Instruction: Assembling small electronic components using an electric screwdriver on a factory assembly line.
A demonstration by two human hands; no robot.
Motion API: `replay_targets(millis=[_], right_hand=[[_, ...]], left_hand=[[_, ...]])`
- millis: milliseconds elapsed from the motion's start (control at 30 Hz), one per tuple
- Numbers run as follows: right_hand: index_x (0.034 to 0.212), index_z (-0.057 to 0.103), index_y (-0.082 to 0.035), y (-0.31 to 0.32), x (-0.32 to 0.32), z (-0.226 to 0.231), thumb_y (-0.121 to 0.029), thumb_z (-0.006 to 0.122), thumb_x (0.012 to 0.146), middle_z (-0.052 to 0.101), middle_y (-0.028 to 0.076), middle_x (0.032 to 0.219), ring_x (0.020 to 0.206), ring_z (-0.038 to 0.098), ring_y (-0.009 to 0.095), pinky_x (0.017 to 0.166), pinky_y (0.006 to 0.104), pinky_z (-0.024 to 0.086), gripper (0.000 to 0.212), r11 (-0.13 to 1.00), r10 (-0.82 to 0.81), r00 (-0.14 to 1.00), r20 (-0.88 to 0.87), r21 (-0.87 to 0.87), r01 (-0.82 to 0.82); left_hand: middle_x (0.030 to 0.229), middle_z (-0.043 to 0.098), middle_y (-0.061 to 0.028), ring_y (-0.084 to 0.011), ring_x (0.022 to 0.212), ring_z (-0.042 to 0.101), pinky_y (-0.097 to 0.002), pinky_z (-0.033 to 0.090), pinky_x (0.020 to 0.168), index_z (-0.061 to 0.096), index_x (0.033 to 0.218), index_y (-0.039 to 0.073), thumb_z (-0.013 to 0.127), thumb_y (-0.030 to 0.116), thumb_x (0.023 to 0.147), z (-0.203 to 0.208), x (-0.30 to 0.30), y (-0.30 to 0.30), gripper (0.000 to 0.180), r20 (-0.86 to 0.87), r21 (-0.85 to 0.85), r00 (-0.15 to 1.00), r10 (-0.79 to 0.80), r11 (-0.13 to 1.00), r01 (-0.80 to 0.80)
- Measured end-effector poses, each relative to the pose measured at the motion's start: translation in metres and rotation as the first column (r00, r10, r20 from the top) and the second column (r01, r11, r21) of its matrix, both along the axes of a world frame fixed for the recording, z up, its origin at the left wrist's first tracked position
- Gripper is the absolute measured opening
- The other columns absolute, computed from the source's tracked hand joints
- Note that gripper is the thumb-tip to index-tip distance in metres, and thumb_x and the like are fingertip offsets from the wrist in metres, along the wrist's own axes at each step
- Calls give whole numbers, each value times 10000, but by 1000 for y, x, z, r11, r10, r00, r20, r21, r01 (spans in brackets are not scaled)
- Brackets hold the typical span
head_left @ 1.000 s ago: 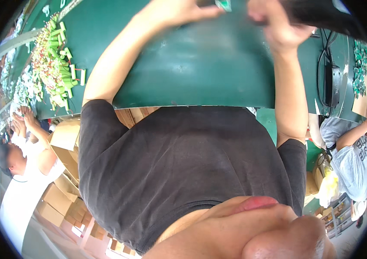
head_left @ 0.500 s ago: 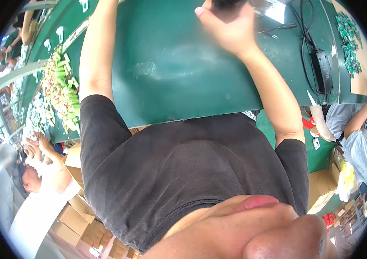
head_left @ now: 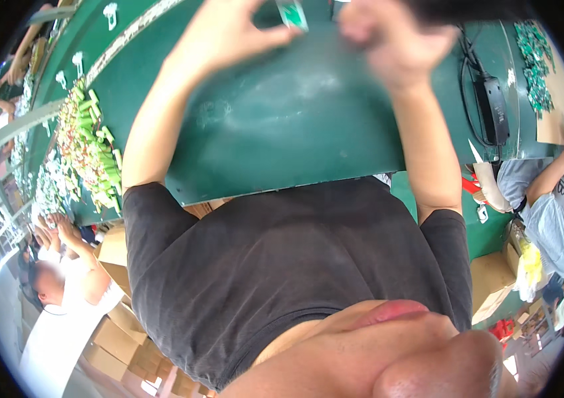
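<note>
My left hand (head_left: pixel 229 36) reaches to the top edge of the view, its thumb stretched to the right. The thumb tip is against a small white case with a green circuit board (head_left: pixel 291 14); my other fingertips are partly out of view. My right hand (head_left: pixel 398 50) is raised to the right of it, smeared by motion, with its fingers curled. A dark, blurred tool (head_left: pixel 468 9) juts from it along the top edge; its kind cannot be made out. Both forearms hang over the green tabletop (head_left: pixel 282 126).
A black power adapter (head_left: pixel 492 109) with cables lies to the right. Beyond it are green circuit boards (head_left: pixel 533 66) on cardboard. At left is a pile of green cylindrical cells (head_left: pixel 89 142), with white parts (head_left: pixel 110 14) nearby. Co-workers sit on both sides.
My left hand has come down into view at the small case. My right hand has moved right and turned, and the dark tool has swung to the right with it.
</note>
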State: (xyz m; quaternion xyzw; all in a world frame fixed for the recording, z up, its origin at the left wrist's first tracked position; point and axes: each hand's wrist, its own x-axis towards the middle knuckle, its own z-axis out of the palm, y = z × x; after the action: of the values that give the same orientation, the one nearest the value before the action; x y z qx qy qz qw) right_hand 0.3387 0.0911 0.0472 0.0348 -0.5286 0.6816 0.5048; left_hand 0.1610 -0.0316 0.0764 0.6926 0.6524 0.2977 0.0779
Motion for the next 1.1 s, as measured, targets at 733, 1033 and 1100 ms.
replay_targets(millis=[733, 1033, 1100], right_hand=[[1373, 467, -162, 22, 9, 12, 60, 509, 890, 527, 105, 684, 560, 481, 216, 552, 418, 435, 534, 981, 118, 975, 191, 127, -144], [1432, 335, -65, -7, -11, -5, 9, 572, 977, 495, 44, 698, 503, 458, 134, 520, 296, 461, 518, 940, 61, 997, 47, 333, -73], [1429, 331, -55, -11, -13, -4, 33, 576, 966, 511, 47, 690, 501, 471, 137, 522, 299, 463, 531, 967, 17, 990, 138, 248, -51]], left_hand=[[1464, 480, -283, -411, 1334, 523, -425, 453, 1113, 782, 1035, 13, 806, 167, 802, -69, 42, -38, 281, 129, 193, 982, -141, 975, 114], [1446, 490, -278, -418, 1312, 530, -433, 453, 1107, 794, 1023, 15, 809, 170, 811, -70, 43, -37, 263, 158, 199, 976, -150, 973, 118], [1438, 493, -281, -416, 1305, 532, -434, 449, 1106, 793, 1021, 14, 808, 174, 816, -68, 43, -38, 261, 154, 201, 978, -144, 973, 112]])
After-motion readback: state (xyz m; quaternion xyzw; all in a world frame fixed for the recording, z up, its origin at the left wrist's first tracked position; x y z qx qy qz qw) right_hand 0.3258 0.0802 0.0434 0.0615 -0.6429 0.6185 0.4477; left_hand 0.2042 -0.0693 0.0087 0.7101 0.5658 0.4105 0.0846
